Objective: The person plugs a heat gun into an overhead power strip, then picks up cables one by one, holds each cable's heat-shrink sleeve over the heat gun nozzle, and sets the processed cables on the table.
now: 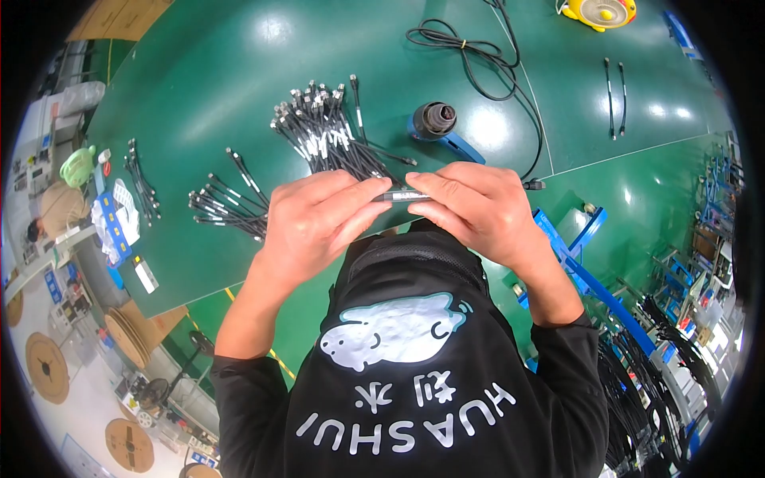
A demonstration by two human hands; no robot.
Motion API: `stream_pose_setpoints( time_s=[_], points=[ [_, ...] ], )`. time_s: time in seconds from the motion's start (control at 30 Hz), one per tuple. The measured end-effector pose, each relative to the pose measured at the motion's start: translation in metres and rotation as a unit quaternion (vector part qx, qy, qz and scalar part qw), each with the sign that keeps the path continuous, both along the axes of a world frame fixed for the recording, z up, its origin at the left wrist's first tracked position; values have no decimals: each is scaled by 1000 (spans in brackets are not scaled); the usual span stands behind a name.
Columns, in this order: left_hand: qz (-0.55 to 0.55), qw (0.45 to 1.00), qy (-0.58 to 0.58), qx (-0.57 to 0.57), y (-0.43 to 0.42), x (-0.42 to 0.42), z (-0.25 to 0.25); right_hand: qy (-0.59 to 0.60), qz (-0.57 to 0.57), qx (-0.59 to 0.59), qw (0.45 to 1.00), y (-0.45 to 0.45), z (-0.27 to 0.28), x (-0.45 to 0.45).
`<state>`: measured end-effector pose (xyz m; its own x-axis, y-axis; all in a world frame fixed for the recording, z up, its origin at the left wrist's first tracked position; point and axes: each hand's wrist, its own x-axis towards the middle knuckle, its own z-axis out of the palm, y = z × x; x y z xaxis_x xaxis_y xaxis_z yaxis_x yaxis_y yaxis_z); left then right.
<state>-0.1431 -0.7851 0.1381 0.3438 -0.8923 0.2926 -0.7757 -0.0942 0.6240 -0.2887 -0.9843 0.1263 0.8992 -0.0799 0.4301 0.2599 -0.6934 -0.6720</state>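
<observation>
Both hands meet over the table's near edge, in front of the black shirt. Between them runs a short black cable (401,196) with a white printed label. My left hand (312,213) pinches its left part between thumb and fingers. My right hand (484,209) grips the other end the same way, so the label shows in the gap. Just beyond my left hand lies a big pile of short black cables (323,131) with metal connectors and white labels. A smaller bunch of similar cables (231,205) is partly hidden behind my left wrist.
A blue heat gun (438,123) stands nozzle up on the green table (207,88), near my right hand. Its black cord (478,60) coils behind. Two cables (616,97) lie at the right, several more (142,182) at the left. A yellow fan (602,12) sits at the back.
</observation>
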Motion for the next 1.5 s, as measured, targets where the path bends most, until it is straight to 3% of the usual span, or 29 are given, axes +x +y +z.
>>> stream_pose_setpoints(
  time_s=[0.53,0.63,1.3,1.5],
  points=[
    [17,1000,-3,9,-2,2,0,16,0,45,999,-4,0,-1],
    [15,1000,-9,-4,-2,5,-3,65,-19,40,997,-6,6,-3],
    [-1,1000,-6,0,-7,12,-3,-1,5,42,999,-13,-4,4],
    [9,1000,-10,3,-9,12,-6,48,-8,37,998,-17,-2,2]
  ],
)
